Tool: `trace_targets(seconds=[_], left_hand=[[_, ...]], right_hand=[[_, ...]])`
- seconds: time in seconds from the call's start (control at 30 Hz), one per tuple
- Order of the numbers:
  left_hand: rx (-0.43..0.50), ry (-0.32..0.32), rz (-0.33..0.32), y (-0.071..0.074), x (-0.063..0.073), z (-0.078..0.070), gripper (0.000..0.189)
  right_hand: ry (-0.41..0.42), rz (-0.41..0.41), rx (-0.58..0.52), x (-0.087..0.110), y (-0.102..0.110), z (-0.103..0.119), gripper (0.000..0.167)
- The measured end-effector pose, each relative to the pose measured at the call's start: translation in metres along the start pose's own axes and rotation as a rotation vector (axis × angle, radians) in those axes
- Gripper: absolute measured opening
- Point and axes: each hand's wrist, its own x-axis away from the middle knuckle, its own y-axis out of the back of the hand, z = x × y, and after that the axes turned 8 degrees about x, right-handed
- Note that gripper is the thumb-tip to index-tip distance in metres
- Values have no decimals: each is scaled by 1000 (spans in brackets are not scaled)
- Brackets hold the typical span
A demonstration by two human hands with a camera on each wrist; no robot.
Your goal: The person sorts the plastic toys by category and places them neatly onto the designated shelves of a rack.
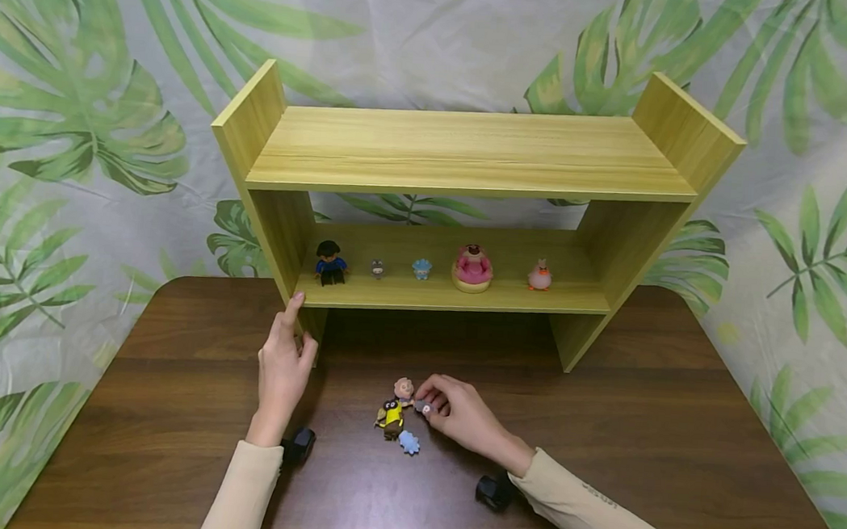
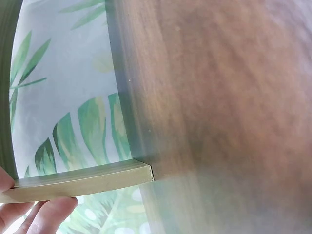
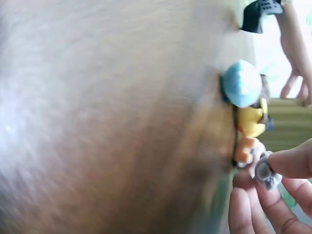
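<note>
My left hand (image 1: pixel 284 369) holds the front edge of the wooden shelf's left side panel (image 2: pixel 92 183), index finger up at the middle board and fingers on both faces of the panel. A small grey figurine (image 3: pixel 265 171) is pinched between the thumb and fingers of my right hand (image 1: pixel 464 413), low over the table. Beside that hand lies a small cluster: a pink-faced figurine (image 1: pixel 404 388), a yellow and brown figurine (image 1: pixel 393 415) and a light blue piece (image 1: pixel 409 442).
On the middle board (image 1: pixel 392 298) stand several figurines in a row, from a dark-haired one in blue (image 1: pixel 331 264) to a pink and white one (image 1: pixel 539 276). The top board (image 1: pixel 460 149) spans above them. A leaf-print cloth (image 1: pixel 437 39) hangs behind the brown table (image 1: pixel 648 408).
</note>
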Motion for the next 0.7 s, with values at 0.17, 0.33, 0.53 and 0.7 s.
trace_targets(seconds=[0.17, 0.33, 0.53, 0.7], left_hand=[[1, -2, 4, 0, 0, 1, 82], [-2, 2, 7, 0, 0, 1, 83], [-5, 1, 8, 0, 0, 1, 84], [-3, 7, 8, 0, 1, 1, 85]], right_hand=[[-8, -22, -33, 0, 9, 5, 19], [-14, -24, -50, -1, 18, 12, 19], [11, -61, -49, -3, 28, 18, 20], [38, -101, -50, -5, 35, 20, 20]])
